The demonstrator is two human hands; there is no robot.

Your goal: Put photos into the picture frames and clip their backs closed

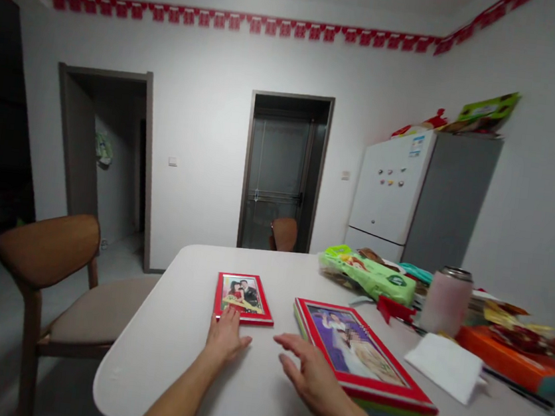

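The left hand [226, 337] has its fingers stretched out straight and close together. They lie flat, palm down, and the fingertips touch the near edge of a small red photo frame [244, 298]. The hand grips nothing. The frame lies face up on a white table [166, 349], near the table's middle, and shows a portrait of two people.

The right hand [309, 372] is open, palm down, with its fingers spread and slightly curled, and it holds nothing. It is at the near left edge of a large red photo frame [365, 355]. Whether it touches the frame or hovers just above it cannot be told. This frame lies face up to the right of the small one, angled towards the table's right side. A thin green layer shows beneath its near edge. Both bare forearms reach in from the bottom of the view.

Just right of the large frame lies a white folded cloth [444, 367]. Behind the cloth stands a pink tumbler [446, 302] with a metal lid. A green snack packet [367, 276] lies behind the large frame. At the far right is an orange box [515, 363] with wrappers on top.

A wooden chair [51, 259] with a cushioned seat stands at the table's left side. A white refrigerator [395, 188] stands against the back wall on the right.
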